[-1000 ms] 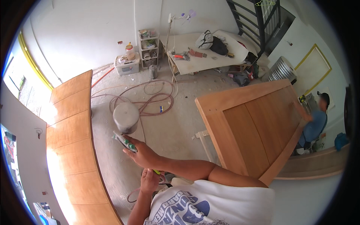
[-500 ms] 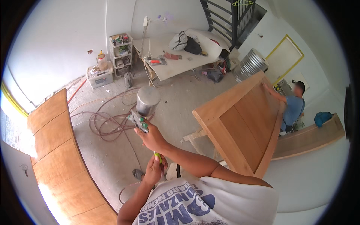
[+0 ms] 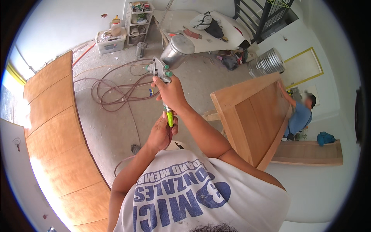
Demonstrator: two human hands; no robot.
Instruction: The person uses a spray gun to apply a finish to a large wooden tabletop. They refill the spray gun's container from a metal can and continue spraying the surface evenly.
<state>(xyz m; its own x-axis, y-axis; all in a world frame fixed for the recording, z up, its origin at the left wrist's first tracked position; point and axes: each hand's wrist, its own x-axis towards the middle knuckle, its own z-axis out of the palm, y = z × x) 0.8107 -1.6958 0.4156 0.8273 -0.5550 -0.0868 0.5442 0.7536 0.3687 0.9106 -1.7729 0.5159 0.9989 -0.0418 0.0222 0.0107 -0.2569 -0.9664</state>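
Observation:
My right hand (image 3: 172, 92) is closed around the handle of a paint spray gun (image 3: 157, 69) with green knobs. On top of the gun sits a silver metal cup (image 3: 179, 48), tilted to the right. Just below, my left hand (image 3: 157, 134) grips a yellow-green hose coupler (image 3: 170, 118) at the base of the gun's handle. Whether the coupler is fully locked onto the gun's fitting is not clear. A reddish-brown air hose (image 3: 116, 101) lies in loops on the floor beyond my hands.
A stained wood panel (image 3: 58, 127) stretches along my left. On my right a framed wooden door (image 3: 255, 120) rests on a support, with a person in blue (image 3: 300, 118) touching its far side. Farther off are a shelf rack (image 3: 138, 23), a plastic bin (image 3: 111, 43) and a cluttered table (image 3: 208, 44).
Both hands have risen in the view together with the spray gun and its cup. More of the yellow-green coupler now shows, and the surroundings have shifted as my head moved.

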